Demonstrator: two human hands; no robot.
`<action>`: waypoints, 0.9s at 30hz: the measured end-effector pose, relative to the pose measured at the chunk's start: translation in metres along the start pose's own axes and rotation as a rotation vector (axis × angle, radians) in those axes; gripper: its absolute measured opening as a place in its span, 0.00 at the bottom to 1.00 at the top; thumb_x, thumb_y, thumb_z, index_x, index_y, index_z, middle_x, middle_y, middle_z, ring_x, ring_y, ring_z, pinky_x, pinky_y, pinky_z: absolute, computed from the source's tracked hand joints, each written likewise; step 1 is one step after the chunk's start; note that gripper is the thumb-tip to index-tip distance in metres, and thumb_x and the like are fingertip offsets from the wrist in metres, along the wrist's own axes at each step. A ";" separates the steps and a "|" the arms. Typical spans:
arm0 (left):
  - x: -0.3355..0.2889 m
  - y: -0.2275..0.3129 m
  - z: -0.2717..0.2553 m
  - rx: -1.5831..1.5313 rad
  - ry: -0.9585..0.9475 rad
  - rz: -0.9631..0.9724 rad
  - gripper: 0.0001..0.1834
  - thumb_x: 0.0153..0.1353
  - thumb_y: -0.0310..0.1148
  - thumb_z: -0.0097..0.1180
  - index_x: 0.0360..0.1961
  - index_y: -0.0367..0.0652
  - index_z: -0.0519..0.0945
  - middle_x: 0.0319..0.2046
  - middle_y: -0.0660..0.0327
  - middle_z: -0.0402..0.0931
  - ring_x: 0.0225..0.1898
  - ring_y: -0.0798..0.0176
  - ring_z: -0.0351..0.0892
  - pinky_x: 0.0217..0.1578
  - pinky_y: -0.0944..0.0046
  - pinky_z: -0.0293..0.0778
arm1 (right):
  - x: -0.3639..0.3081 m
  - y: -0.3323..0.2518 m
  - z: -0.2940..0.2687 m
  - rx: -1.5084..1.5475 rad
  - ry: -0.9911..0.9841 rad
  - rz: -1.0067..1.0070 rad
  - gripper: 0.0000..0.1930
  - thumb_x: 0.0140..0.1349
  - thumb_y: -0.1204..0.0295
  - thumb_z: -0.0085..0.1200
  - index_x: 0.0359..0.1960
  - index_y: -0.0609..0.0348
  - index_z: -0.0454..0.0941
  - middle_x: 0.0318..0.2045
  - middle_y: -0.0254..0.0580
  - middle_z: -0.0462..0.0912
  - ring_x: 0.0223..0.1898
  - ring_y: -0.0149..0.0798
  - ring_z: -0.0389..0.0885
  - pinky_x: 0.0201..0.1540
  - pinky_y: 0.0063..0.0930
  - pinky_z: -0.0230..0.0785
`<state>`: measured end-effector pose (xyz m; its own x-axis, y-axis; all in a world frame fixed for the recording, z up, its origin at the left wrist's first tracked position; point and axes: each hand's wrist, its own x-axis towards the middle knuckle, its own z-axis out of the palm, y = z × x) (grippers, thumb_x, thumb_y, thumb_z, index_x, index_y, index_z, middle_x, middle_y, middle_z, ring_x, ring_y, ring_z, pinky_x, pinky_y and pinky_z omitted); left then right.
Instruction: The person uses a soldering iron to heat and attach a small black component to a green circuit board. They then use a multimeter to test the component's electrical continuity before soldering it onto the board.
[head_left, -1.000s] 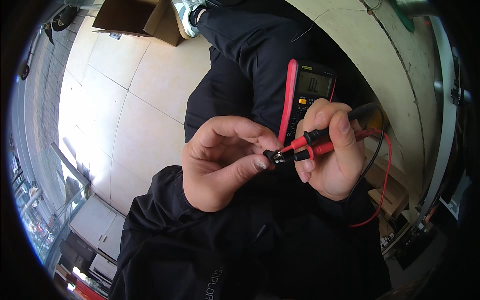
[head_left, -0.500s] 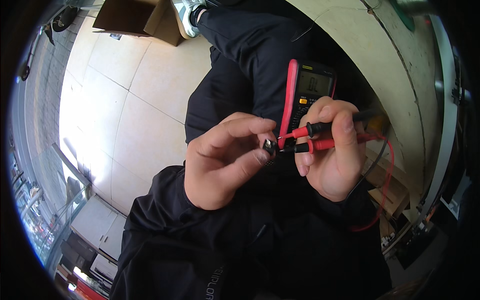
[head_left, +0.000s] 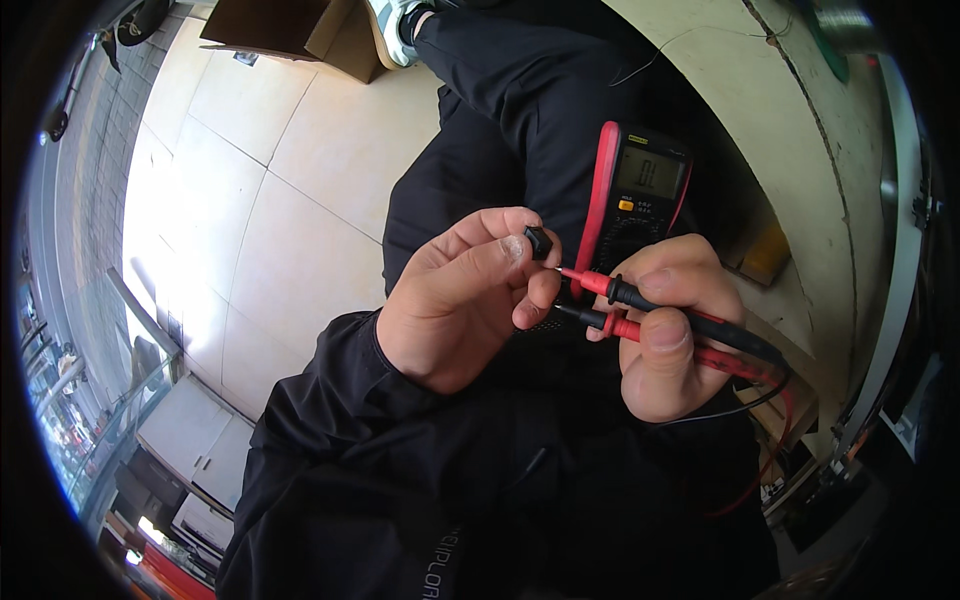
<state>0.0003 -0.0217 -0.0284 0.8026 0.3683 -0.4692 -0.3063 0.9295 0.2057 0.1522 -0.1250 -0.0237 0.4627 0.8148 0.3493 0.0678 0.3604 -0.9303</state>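
Between the thumb and fingers of my left hand [head_left: 455, 290] is a small black block-shaped part [head_left: 537, 243]; its exact kind cannot be made out. My right hand [head_left: 675, 330] grips two multimeter probes side by side, one with a red front end [head_left: 588, 280] and one with a black front end [head_left: 590, 316]. Their metal tips point left, just below the black part and close to my left fingers, apart from the part. Behind my right hand, a red-and-black digital multimeter [head_left: 640, 190] rests by my leg with its display lit.
My dark trousers [head_left: 480, 150] fill the middle. An open cardboard box [head_left: 340, 40] sits at the far left on the tiled floor [head_left: 310, 170]. A pale surface [head_left: 740, 100] runs along the right, and a grey cabinet [head_left: 195, 435] stands at lower left. Black and red leads [head_left: 775, 450] hang at right.
My left hand has turned and raised the black part, now above the probe tips. My right hand has dropped slightly with the probes, whose tips now sit farther from the part.
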 end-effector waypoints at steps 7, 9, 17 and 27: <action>-0.002 0.000 0.001 -0.029 0.014 -0.004 0.10 0.71 0.33 0.53 0.48 0.42 0.76 0.40 0.57 0.75 0.30 0.67 0.75 0.29 0.72 0.70 | 0.004 -0.002 0.004 -0.105 -0.056 -0.083 0.13 0.61 0.78 0.63 0.45 0.69 0.78 0.34 0.51 0.80 0.27 0.32 0.78 0.30 0.20 0.72; -0.002 0.000 0.002 -0.002 0.031 0.001 0.10 0.71 0.35 0.53 0.49 0.42 0.76 0.39 0.58 0.73 0.29 0.69 0.75 0.27 0.75 0.70 | 0.005 -0.003 0.001 -0.148 -0.115 -0.080 0.13 0.61 0.79 0.64 0.46 0.69 0.78 0.35 0.51 0.80 0.27 0.32 0.79 0.30 0.20 0.73; -0.003 0.000 0.003 -0.007 0.033 0.005 0.10 0.72 0.35 0.52 0.48 0.43 0.76 0.38 0.59 0.74 0.29 0.69 0.75 0.27 0.73 0.70 | 0.013 -0.006 -0.001 -0.229 -0.228 -0.128 0.14 0.59 0.81 0.65 0.47 0.69 0.79 0.36 0.50 0.80 0.28 0.31 0.80 0.30 0.19 0.75; -0.003 -0.002 -0.002 -0.157 -0.052 -0.033 0.11 0.73 0.32 0.49 0.51 0.40 0.75 0.40 0.56 0.77 0.30 0.64 0.80 0.26 0.72 0.71 | 0.009 -0.006 0.002 -0.201 -0.169 -0.136 0.15 0.59 0.80 0.65 0.47 0.69 0.78 0.36 0.52 0.81 0.29 0.33 0.81 0.29 0.19 0.74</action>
<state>-0.0028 -0.0248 -0.0291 0.8376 0.3400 -0.4276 -0.3526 0.9343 0.0521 0.1543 -0.1187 -0.0144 0.2851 0.8351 0.4705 0.3006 0.3882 -0.8712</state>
